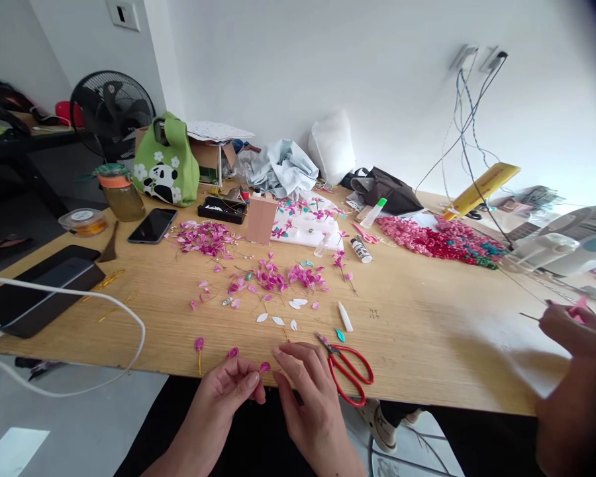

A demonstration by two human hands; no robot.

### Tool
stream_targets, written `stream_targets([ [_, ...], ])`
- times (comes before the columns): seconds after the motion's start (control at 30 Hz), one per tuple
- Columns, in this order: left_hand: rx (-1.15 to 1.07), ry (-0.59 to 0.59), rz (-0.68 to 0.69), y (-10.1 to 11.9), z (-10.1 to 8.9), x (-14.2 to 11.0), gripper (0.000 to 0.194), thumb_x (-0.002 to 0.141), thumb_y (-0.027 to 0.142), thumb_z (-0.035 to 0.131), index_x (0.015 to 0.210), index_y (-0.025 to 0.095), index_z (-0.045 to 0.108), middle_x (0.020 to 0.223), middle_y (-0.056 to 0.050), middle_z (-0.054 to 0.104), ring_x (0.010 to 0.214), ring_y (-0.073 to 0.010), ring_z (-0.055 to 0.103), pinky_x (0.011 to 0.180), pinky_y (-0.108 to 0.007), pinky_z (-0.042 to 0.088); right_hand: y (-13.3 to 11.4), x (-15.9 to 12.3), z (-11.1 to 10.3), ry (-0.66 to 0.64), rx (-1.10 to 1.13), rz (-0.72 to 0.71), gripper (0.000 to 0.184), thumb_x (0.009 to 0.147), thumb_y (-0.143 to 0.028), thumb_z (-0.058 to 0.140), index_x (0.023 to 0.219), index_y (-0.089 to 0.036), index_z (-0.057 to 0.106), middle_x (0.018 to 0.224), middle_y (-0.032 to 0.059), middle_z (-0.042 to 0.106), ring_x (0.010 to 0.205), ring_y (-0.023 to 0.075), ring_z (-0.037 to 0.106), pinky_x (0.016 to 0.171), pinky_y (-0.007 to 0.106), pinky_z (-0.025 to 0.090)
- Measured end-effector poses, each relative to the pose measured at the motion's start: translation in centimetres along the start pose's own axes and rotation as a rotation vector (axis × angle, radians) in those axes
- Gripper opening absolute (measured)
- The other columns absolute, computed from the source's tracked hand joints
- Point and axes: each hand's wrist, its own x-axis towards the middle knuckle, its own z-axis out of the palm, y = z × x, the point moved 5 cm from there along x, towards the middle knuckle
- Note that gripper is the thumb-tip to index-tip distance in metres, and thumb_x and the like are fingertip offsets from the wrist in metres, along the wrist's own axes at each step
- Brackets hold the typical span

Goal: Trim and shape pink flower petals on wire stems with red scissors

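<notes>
My left hand (233, 391) is closed in a pinch, with a small magenta petal (265, 366) standing out past its thumb and fingertips. Just to the right of it is my right hand (308, 391), fingers apart, with nothing seen between them. Behind my left knuckles shows another magenta petal (233, 352). Further left, a magenta petal on a yellow stem (199, 345) lies near the table edge. Red-handled scissors (350, 371) rest right beside my right hand. White leaf-shaped pieces (278, 320), a teal leaf (340, 335) and a white tube (345, 317) lie beyond.
Magenta petal piles (273, 273) spread over the wooden table (417, 318). A white cable (139, 324) loops at left near dark tablets and a phone (152, 225). At right, a co-worker's hand (576, 331) holds something pink, near pink and red flowers (437, 238).
</notes>
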Motion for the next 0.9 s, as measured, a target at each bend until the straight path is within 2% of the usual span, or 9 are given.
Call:
stream_targets([
  [0.1, -0.080, -0.056, -0.044, 0.1, 0.5, -0.1, 0.022, 0.077, 0.034, 0.069, 0.069, 0.014, 0.062, 0.063, 0.000, 0.057, 0.064, -0.0126, 0.051, 0.067, -0.026, 0.040, -0.7, 0.2, 0.1, -0.042, 0.065, -0.035, 0.035, 0.090, -0.002, 0.047, 0.120, -0.019, 0.051, 0.111, 0.0100, 0.053, 0.104, 0.0220, 0.048, 0.086, 0.037, 0.045],
  [0.33, -0.295, -0.191, -0.193, -0.4, 1.0, -0.3, 0.022, 0.081, 0.023, 0.065, 0.063, 0.012, 0.058, 0.060, -0.002, 0.056, 0.057, -0.0113, 0.051, 0.060, -0.024, 0.039, -1.3, 0.2, 0.3, -0.092, 0.160, -0.098, 0.032, 0.090, -0.001, 0.048, 0.116, -0.020, 0.054, 0.097, 0.0074, 0.057, 0.091, 0.0198, 0.051, 0.079, 0.036, 0.046],
  [0.43, -0.320, -0.217, -0.225, -0.8, 0.9, -0.4, 0.023, 0.082, 0.022, 0.064, 0.062, 0.012, 0.057, 0.059, -0.002, 0.056, 0.056, -0.0110, 0.051, 0.059, -0.024, 0.039, -1.6, 0.1, 0.2, -0.114, 0.125, -0.109, 0.031, 0.091, -0.001, 0.047, 0.115, -0.020, 0.055, 0.091, 0.0068, 0.057, 0.086, 0.0199, 0.051, 0.075, 0.036, 0.045],
  [0.53, -0.251, -0.208, -0.217, -0.8, 0.8, -0.5, 0.022, 0.082, 0.024, 0.063, 0.065, 0.013, 0.055, 0.060, -0.001, 0.055, 0.057, -0.0109, 0.051, 0.060, -0.024, 0.041, -1.9, 0.0, 0.1, -0.115, 0.065, -0.106, 0.026, 0.090, -0.002, 0.046, 0.107, -0.018, 0.058, 0.084, 0.0061, 0.056, 0.078, 0.0195, 0.049, 0.068, 0.035, 0.042],
  [0.63, -0.051, -0.150, -0.111, -0.2, 0.6, -0.7, 0.023, 0.085, 0.032, 0.060, 0.071, 0.015, 0.056, 0.065, -0.001, 0.056, 0.061, -0.0114, 0.051, 0.062, -0.024, 0.043, -2.0, -0.2, 0.2, -0.110, 0.023, -0.082, 0.021, 0.090, -0.003, 0.046, 0.098, -0.018, 0.059, 0.080, 0.0055, 0.055, 0.074, 0.0192, 0.047, 0.065, 0.034, 0.040],
  [0.77, 0.389, -0.073, 0.136, 0.8, 0.2, -1.1, 0.021, 0.085, 0.037, 0.059, 0.091, 0.017, 0.060, 0.082, -0.004, 0.063, 0.076, -0.0152, 0.059, 0.073, -0.027, 0.048, -1.9, -0.3, 0.3, -0.088, -0.011, -0.035, 0.019, 0.090, -0.005, 0.045, 0.093, -0.017, 0.059, 0.079, 0.0053, 0.055, 0.073, 0.0193, 0.047, 0.064, 0.033, 0.038],
  [0.9, 0.843, 0.011, 0.527, 1.7, 0.4, -1.8, 0.013, 0.086, 0.024, 0.056, 0.098, 0.020, 0.059, 0.087, -0.004, 0.066, 0.079, -0.0165, 0.062, 0.077, -0.030, 0.050, -1.7, -0.3, 0.5, -0.061, -0.016, 0.000, 0.018, 0.090, -0.006, 0.045, 0.087, -0.017, 0.058, 0.077, 0.0047, 0.055, 0.071, 0.0188, 0.048, 0.063, 0.032, 0.037],
])
